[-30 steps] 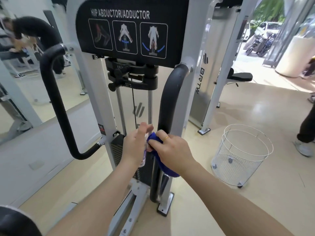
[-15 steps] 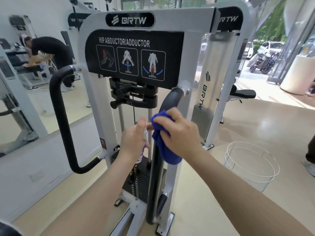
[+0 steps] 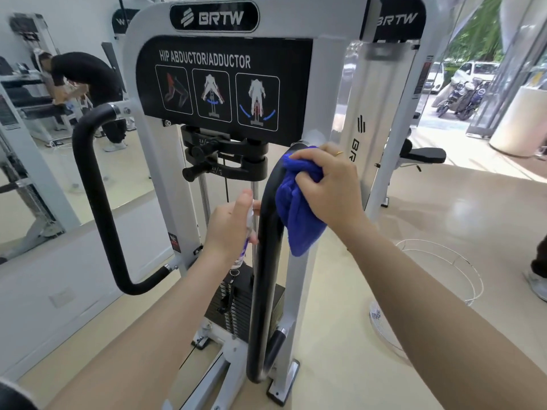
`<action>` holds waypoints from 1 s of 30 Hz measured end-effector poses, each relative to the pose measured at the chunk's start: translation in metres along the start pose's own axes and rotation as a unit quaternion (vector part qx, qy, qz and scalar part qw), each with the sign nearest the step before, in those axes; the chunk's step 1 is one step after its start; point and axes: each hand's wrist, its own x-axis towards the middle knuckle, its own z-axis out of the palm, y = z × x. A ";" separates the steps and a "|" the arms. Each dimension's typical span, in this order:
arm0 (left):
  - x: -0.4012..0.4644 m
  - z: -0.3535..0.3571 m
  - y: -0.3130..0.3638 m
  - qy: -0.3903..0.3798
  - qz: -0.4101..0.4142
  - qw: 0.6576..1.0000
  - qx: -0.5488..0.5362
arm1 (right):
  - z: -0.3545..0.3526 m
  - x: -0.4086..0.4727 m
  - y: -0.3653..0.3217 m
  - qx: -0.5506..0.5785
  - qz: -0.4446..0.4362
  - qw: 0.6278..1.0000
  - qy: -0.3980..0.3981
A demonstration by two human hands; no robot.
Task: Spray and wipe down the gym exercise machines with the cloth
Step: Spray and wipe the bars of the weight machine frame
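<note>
Right hand (image 3: pixel 328 187) clutches the soft, floppy cloth (image 3: pixel 296 208) bunched against the stiff handle (image 3: pixel 268 261); left hand (image 3: pixel 231 229) grips the light spray bottle (image 3: pixel 247 247).

Both arms extended forward. Right hand (image 3: pixel 328 187) raised, fingers curled, gripping cloth (image 3: pixel 299 208). Left hand (image 3: pixel 229 229) lower, wrapped around spray bottle (image 3: pixel 244 247), thumb up.
</note>
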 end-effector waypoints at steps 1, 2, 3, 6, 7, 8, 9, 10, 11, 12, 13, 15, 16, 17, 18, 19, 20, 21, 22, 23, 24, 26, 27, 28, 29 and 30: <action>0.002 0.000 0.001 0.004 -0.001 1.000 0.001 | 0.001 -0.001 0.000 0.007 0.014 1.000 0.003; 0.004 0.000 0.003 0.009 0.001 1.000 -0.001 | 0.002 -0.005 -0.001 0.009 0.010 1.000 -0.002; 0.007 0.000 0.004 0.015 0.005 1.000 -0.006 | 0.003 -0.012 -0.001 0.013 -0.010 1.000 -0.015; 0.013 0.000 0.010 0.029 0.018 0.999 -0.006 | 0.000 -0.018 -0.001 0.041 -0.039 0.998 -0.040; 0.015 0.001 0.011 0.023 0.022 0.999 0.009 | -0.002 -0.012 0.004 0.042 -0.012 0.999 -0.026; 0.016 0.001 0.014 0.010 0.025 0.999 0.024 | -0.002 -0.005 0.010 0.037 0.029 0.999 -0.007; 0.017 0.002 0.016 -0.004 0.024 0.999 0.041 | -0.003 0.002 0.015 0.033 0.073 0.997 0.005; 0.018 0.003 0.018 -0.013 0.014 0.998 0.062 | -0.005 0.005 0.021 0.032 0.104 0.994 0.005; 0.021 0.004 0.021 -0.016 -0.002 0.995 0.095 | -0.007 0.005 0.026 0.031 0.116 0.993 -0.005; 0.024 0.004 0.025 -0.010 -0.021 0.991 0.133 | -0.009 0.001 0.030 0.023 0.106 0.994 -0.026; 0.029 0.004 0.029 -0.005 -0.033 0.986 0.165 | -0.012 -0.004 0.033 0.003 0.083 0.995 -0.060; 0.038 0.001 0.039 -0.016 -0.039 0.987 0.156 | -0.013 -0.017 0.035 -0.058 0.035 0.988 -0.140; 0.042 0.000 0.043 -0.029 -0.037 0.990 0.129 | -0.012 -0.022 0.038 -0.073 0.039 0.984 -0.156; 0.046 0.000 0.046 -0.043 -0.029 0.992 0.117 | -0.011 -0.025 0.041 -0.073 0.065 0.983 -0.152; 0.048 0.000 0.051 -0.054 -0.020 0.991 0.121 | -0.010 -0.027 0.045 -0.061 0.098 0.984 -0.138; 0.051 -0.001 0.054 -0.064 -0.012 0.989 0.135 | -0.009 -0.027 0.047 -0.043 0.128 0.983 -0.122; 0.054 -0.002 0.059 -0.074 -0.008 0.987 0.145 | -0.009 -0.025 0.048 -0.030 0.146 0.982 -0.112; 0.057 -0.001 0.063 -0.083 -0.008 0.984 0.156 | -0.008 -0.023 0.050 -0.025 0.152 0.982 -0.109; 0.059 0.000 0.068 -0.092 -0.008 0.981 0.171 | -0.008 -0.020 0.051 -0.020 0.152 0.982 -0.107; 0.061 0.002 0.072 -0.098 -0.010 0.977 0.188 | -0.008 -0.017 0.051 -0.016 0.149 0.983 -0.106; 0.062 0.005 0.075 -0.097 -0.011 0.974 0.204 | -0.007 -0.014 0.051 -0.011 0.148 0.983 -0.105; 0.066 0.009 0.077 -0.089 -0.010 0.969 0.229 | -0.005 -0.009 0.051 -0.002 0.152 0.984 -0.097; 0.067 0.011 0.076 -0.089 -0.010 0.966 0.244 | -0.004 -0.008 0.051 0.002 0.155 0.984 -0.090; 0.068 0.012 0.076 -0.092 -0.014 0.962 0.257 | -0.003 -0.006 0.050 0.007 0.158 0.984 -0.082; 0.069 0.012 0.074 -0.099 -0.022 0.961 0.259 | -0.002 -0.004 0.050 0.014 0.161 0.984 -0.077; 0.071 0.011 0.072 -0.107 -0.035 0.962 0.247 | -0.001 -0.001 0.049 0.021 0.163 0.984 -0.073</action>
